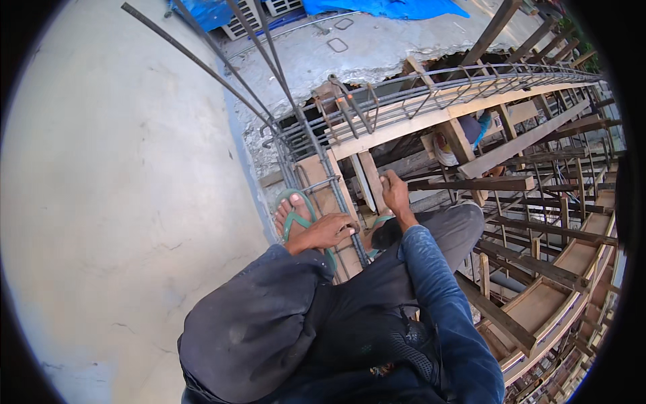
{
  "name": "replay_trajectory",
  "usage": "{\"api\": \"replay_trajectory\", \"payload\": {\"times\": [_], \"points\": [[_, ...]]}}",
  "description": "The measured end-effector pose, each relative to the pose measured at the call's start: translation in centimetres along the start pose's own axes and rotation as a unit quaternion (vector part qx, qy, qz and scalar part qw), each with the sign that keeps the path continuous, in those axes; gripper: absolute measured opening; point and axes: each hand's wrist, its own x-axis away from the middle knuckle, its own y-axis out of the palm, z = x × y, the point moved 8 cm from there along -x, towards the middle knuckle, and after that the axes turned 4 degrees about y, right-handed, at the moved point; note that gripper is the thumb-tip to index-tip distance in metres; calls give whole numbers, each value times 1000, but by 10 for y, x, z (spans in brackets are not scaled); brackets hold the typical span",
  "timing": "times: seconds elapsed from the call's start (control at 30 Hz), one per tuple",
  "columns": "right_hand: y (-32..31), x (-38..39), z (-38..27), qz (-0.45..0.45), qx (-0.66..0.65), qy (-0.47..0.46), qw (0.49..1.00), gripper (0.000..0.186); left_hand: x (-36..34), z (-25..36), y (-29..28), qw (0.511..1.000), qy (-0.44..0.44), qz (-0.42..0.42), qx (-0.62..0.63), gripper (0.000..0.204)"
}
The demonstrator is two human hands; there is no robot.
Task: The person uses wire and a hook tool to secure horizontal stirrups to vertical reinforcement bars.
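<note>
My left hand (326,231) is closed, its curled fingertips beside a long steel rebar (334,175) of a cage. What it grips, if anything, is too small to make out. My right hand (396,195) is also closed, next to a narrow wooden plank (371,176); whatever lies inside its fingers is hidden. Below the left hand, my foot in a green flip-flop (292,214) stands beside the rebar cage and its wooden form board (316,175). The other foot is mostly hidden behind my right arm and leg.
A pale wall (134,168) fills the left side. Upright rebars (195,60) rise ahead of me. A horizontal rebar cage (431,91) runs right above a timber board (404,131). Another person (471,131) is below, among the beams. Curved wooden formwork (542,306) lies lower right.
</note>
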Motion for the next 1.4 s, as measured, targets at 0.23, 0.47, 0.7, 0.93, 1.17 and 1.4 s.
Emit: {"api": "replay_trajectory", "payload": {"times": [0.23,0.47,0.7,0.93,1.17,1.4], "points": [[10,-1,3,-10,9,-13,1000,15,6,-14,4,999,13,44,19,23],[10,-1,4,-77,31,45,996,20,16,3,-30,981,-52,169,80,16],[14,-1,-4,-96,17,31,995,23,52,15,-79,886,1,371,-276,13],[16,-2,-1,-103,16,57,993,24,49,-22,-71,910,-46,310,-270,17],[11,-2,-7,-96,18,45,994,23,48,-25,-71,917,-57,296,-261,18],[12,-3,-6,-104,27,40,993,22,48,-27,-69,914,-50,305,-265,18]]}}
